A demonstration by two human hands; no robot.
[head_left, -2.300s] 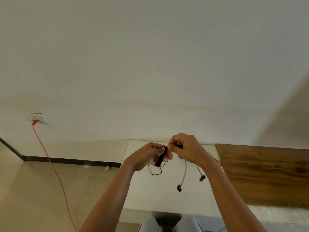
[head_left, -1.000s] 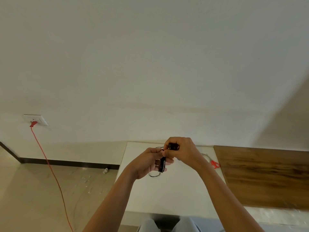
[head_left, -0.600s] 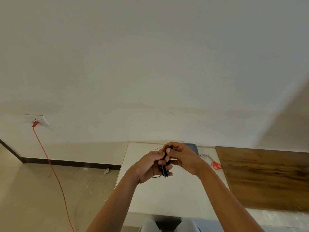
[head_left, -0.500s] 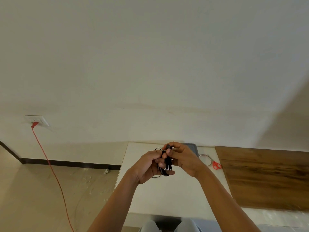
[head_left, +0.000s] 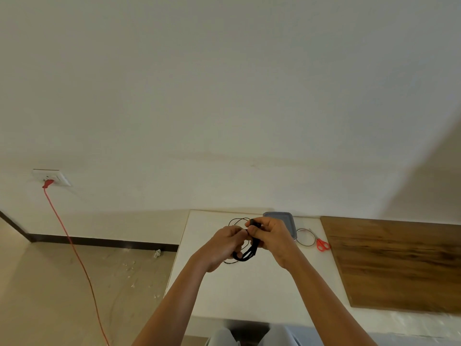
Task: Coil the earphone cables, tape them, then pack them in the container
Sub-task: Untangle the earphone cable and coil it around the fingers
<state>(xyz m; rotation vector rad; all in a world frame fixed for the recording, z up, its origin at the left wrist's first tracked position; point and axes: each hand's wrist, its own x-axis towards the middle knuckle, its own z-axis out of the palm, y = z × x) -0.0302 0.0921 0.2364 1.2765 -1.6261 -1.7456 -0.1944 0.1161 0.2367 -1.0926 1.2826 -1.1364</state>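
Observation:
Both hands hold a black earphone cable (head_left: 247, 254) above the white table (head_left: 239, 290). My left hand (head_left: 224, 245) grips the bundled loops, which hang out below its fingers. My right hand (head_left: 270, 237) pinches the top of the bundle, with a black piece at its fingertips. Thin loose loops of another cable (head_left: 235, 221) lie on the table behind the hands. A grey container (head_left: 287, 218) sits at the table's far edge, partly hidden by my right hand. A roll of clear tape (head_left: 305, 237) lies to its right.
Red-handled scissors (head_left: 322, 244) lie beside the tape. A brown wooden surface (head_left: 399, 265) adjoins the table on the right. A red cord (head_left: 72, 245) runs from a wall socket (head_left: 51, 178) down over the floor on the left. My knees show below the table's near edge.
The two earbuds that dangled from my right hand have been wound into the bundle. Both hands stayed close together over the table, and the view tilted down, revealing the container, tape and scissors.

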